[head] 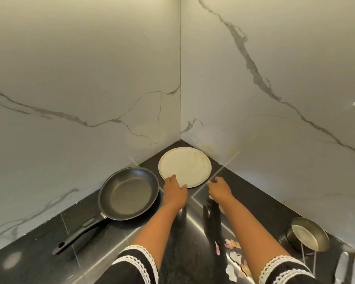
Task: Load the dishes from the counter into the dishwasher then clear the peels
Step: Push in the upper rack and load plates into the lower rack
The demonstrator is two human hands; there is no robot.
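A round white plate (186, 165) lies flat in the far corner of the black counter (49, 238). My left hand (174, 191) rests at the plate's near left rim, fingertips touching its edge. Just off the plate's near right rim hovers my right hand (219, 188), fingers loosely curled and holding nothing. A black frying pan (129, 193) sits left of the plate, handle pointing toward me. At the right stands a small steel bowl (307, 235). Pale peels (234, 257) are scattered on the counter below my right forearm.
White marble walls (90, 78) enclose the corner on both sides. Some cutlery (344, 265) lies at the bottom right edge, blurred. A thin pink-tipped utensil (217, 248) lies near the peels.
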